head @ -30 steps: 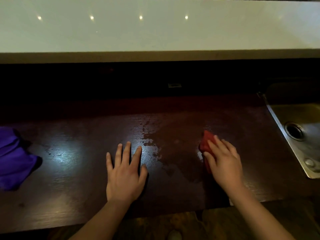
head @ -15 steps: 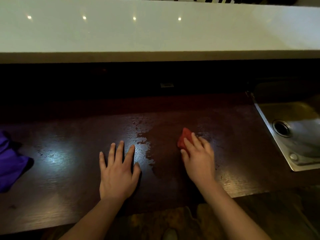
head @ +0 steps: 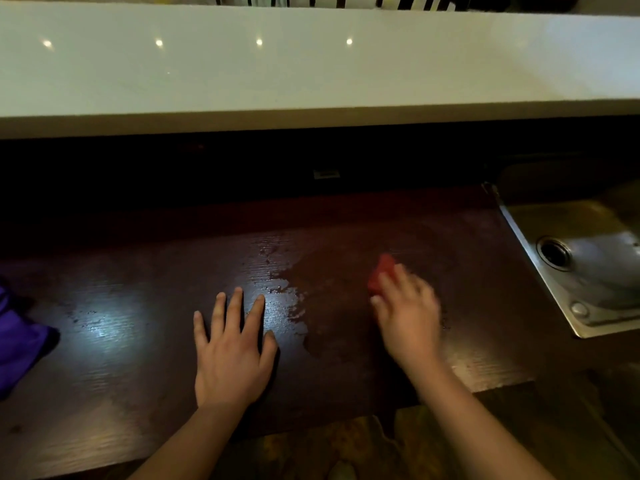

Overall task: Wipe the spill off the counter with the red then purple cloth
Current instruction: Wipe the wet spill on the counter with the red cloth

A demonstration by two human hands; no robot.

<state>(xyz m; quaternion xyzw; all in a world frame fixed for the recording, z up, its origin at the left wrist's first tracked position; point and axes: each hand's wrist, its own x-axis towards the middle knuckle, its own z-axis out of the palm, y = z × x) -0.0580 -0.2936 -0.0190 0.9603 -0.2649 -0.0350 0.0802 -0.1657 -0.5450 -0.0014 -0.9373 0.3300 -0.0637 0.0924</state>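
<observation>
Nothing here can be read. The dark counter (head: pixel 138 341), the white ledge (head: pixel 311 64) on the far side and the sink (head: pixel 588 271) at the right carry no words, numbers or brand marks. A small pale plate (head: pixel 325 174) sits on the dark wall at the far edge of the counter, but it is too small and dim to make out any lettering on it.
</observation>
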